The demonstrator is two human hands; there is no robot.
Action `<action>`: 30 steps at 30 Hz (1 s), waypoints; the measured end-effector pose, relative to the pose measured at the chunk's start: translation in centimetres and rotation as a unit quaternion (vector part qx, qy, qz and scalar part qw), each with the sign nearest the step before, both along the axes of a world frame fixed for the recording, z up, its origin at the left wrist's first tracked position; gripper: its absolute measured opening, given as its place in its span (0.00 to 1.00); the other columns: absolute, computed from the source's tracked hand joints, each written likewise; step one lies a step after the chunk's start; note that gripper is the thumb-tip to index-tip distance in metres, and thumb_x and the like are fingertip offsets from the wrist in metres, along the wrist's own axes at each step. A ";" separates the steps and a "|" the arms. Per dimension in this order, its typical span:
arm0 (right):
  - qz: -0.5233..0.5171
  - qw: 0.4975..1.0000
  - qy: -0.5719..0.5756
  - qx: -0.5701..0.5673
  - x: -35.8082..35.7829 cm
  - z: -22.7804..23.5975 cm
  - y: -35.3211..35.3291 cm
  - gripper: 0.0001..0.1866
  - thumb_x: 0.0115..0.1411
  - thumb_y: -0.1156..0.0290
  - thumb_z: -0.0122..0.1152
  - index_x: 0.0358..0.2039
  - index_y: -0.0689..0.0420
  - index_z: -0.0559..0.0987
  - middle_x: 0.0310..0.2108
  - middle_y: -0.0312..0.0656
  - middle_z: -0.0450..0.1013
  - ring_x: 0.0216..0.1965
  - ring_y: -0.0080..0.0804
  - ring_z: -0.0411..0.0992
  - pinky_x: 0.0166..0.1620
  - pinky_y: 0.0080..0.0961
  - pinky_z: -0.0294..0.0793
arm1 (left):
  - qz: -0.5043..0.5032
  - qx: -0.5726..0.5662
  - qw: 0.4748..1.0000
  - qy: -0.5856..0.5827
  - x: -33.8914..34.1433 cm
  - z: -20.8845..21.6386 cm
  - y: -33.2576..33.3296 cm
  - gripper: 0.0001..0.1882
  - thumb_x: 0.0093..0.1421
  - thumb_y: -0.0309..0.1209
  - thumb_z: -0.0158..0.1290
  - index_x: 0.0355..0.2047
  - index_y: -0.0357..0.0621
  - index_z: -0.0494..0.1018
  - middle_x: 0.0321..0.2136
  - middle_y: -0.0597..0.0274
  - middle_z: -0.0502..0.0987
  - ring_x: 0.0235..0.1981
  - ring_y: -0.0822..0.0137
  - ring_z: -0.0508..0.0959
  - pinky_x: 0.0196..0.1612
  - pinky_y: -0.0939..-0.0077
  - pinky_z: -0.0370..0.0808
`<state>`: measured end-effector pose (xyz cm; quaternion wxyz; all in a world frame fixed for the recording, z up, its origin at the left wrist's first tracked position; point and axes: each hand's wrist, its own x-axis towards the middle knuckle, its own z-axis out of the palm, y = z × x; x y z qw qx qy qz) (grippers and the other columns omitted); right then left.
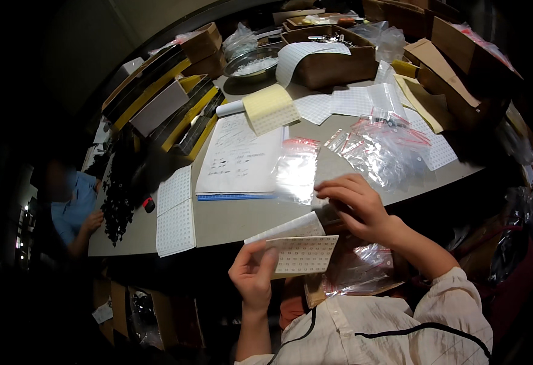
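Note:
My left hand grips a folded sheet of small printed labels just off the table's near edge, thumb on its front. Behind it the other fold of the sheet stands up at an angle. My right hand is raised to the right of the sheet, its fingers bent loosely and pointing left, and nothing shows between them. Its fingertips are near the lower edge of a clear zip bag with a red top strip. Below my right hand, more clear bags lie in an open carton by my lap.
A pile of zip bags lies at the right of the table. Paper with handwriting and a yellow label sheet lie mid-table. Label sheets, black small parts and a person are at left. Cartons line the back.

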<state>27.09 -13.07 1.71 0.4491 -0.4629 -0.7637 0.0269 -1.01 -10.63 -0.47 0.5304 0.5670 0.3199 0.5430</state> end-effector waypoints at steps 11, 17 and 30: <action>-0.079 0.996 0.012 -0.045 -3.6 -0.2 -5.6 0.20 0.58 0.70 0.75 0.46 0.63 0.77 0.38 0.46 0.75 0.39 0.44 0.73 0.41 0.33 0.75 | -0.010 -0.024 0.999 -0.037 2.2 0.0 -1.0 0.07 0.65 0.21 0.62 0.42 0.32 0.79 0.36 0.63 0.82 0.37 0.77 0.79 0.42 0.81 0.77; -0.093 0.991 0.073 -0.063 -2.8 -0.9 -7.1 0.15 0.59 0.73 0.75 0.42 0.62 0.79 0.35 0.44 0.75 0.33 0.36 0.73 0.35 0.29 0.73 | -0.029 -0.034 0.999 -0.020 3.2 0.4 -1.2 0.07 0.65 0.22 0.63 0.41 0.32 0.78 0.33 0.66 0.81 0.33 0.79 0.77 0.38 0.81 0.76; 0.001 0.891 0.382 -0.246 -0.4 0.0 -10.5 0.12 0.62 0.74 0.75 0.41 0.65 0.82 0.33 0.36 0.81 0.33 0.15 0.77 0.35 0.16 0.77 | -0.181 -0.107 0.977 0.045 4.4 1.2 -1.4 0.06 0.64 0.23 0.63 0.39 0.32 0.82 0.31 0.63 0.84 0.30 0.77 0.80 0.38 0.83 0.75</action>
